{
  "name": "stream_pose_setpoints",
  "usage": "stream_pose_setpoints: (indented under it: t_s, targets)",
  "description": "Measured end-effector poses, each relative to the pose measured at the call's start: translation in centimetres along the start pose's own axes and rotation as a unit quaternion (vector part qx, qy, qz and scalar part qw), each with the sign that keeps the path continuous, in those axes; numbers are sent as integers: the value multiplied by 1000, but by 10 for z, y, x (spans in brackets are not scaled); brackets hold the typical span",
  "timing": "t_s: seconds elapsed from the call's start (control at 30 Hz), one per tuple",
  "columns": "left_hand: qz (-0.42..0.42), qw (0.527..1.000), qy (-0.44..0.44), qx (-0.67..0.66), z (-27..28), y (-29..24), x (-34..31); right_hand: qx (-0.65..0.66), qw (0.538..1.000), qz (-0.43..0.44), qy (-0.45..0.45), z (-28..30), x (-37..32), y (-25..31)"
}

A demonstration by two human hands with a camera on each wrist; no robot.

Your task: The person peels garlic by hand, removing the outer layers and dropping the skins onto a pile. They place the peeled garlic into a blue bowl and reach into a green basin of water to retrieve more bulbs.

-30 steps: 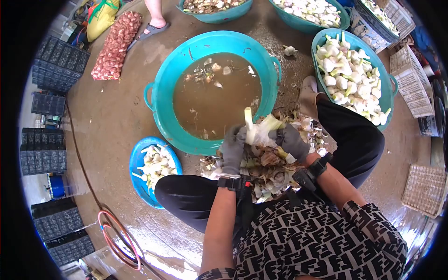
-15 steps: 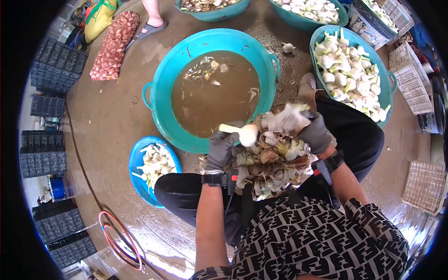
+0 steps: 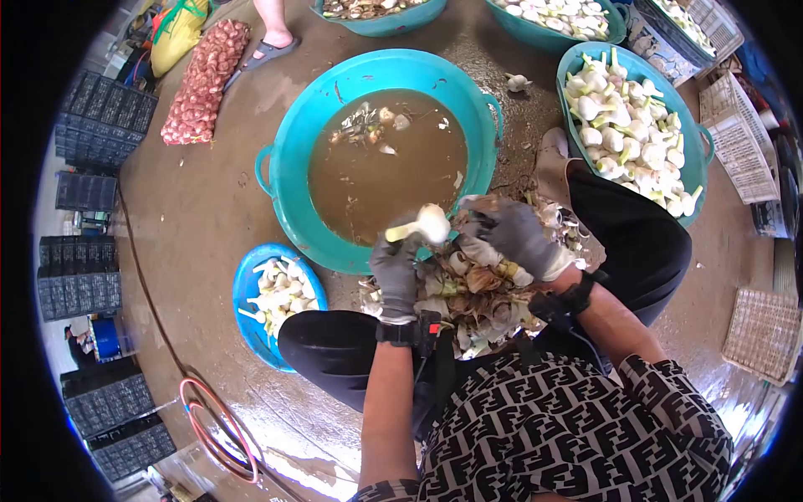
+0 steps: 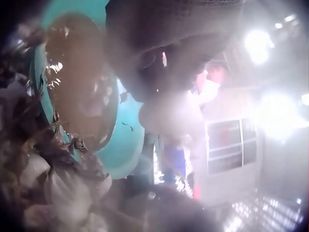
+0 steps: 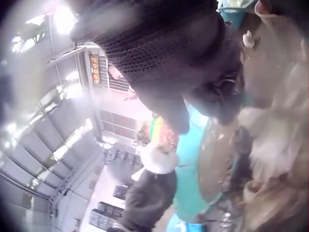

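Observation:
In the head view, my gloved left hand (image 3: 395, 263) holds a white garlic bulb (image 3: 432, 223) by its cut stem, over the near rim of the large turquoise basin (image 3: 288, 159). My gloved right hand (image 3: 512, 238) is just right of the bulb, fingers bent, pinching a brownish strip of dry garlic skin (image 3: 479, 203). Under both hands a heap of unpeeled garlic (image 3: 481, 289) with dry leaves fills my lap. The right wrist view shows the bulb (image 5: 158, 158) raised in my left hand, apart from my right glove (image 5: 169, 58).
Murky water with floating scraps stands in the basin. A small blue basin (image 3: 244, 280) of peeled garlic is at left; a teal tub (image 3: 701, 180) heaped with bulbs is at right. Farther off lie a red net sack (image 3: 205, 84), a coiled hose (image 3: 191, 410) and stacked black crates (image 3: 99, 113).
The bulb came out from the dry leaves into the left hand, its round end now tipped upward. The right hand swung right with pale loose skin, then came back left beside the bulb.

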State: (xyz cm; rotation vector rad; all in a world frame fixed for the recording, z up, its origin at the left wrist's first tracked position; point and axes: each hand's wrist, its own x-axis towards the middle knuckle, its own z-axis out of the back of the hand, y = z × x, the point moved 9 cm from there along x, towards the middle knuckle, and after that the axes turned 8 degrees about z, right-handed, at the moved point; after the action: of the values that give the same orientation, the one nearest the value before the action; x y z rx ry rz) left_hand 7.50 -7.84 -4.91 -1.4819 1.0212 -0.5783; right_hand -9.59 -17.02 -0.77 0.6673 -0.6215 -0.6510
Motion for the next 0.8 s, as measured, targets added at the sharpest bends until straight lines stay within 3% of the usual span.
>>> stream_pose_setpoints:
  t_s: [0.07,0.17,0.27,0.3,0.37,0.4,0.5,0.53,0.6,0.63,0.67,0.73,0.8]
  targets:
    - [-33,999,2,34,-10,-1,-3,-19,998,45,-43,-7,11,16]
    - [-115,976,-7,186,-21,-10,-10,-54,998,3,-24,-7,16,25]
    - [-126,969,20,210,-26,-11,-14,-77,994,2,77,-30,11,0]
    - [-130,967,31,218,-29,-11,-15,-118,991,4,56,-30,6,-9]
    - [-82,990,48,103,-25,-6,-14,-198,980,8,16,-27,-6,-25]
    - [-58,996,56,46,-23,-3,-13,-226,971,-48,56,-28,-11,-42]
    - [-102,992,50,58,-16,-16,-10,-195,932,-237,194,-35,-31,-89]
    - [-110,992,28,51,-13,-18,-9,-111,918,-299,235,-40,-39,-93]
    - [-154,980,-23,127,-18,-27,-16,101,980,-118,125,-50,-24,-60]
    - [-174,970,-46,165,-24,-31,-21,204,977,-25,62,-40,-17,-25]
    - [-204,950,-17,236,-39,-32,-27,277,960,-18,40,-32,-18,-4]
    - [-216,922,60,317,-64,-36,-36,382,918,-100,27,-29,-19,-6]
    - [-154,959,67,230,-55,-31,-32,488,852,-179,58,-48,-26,-28]
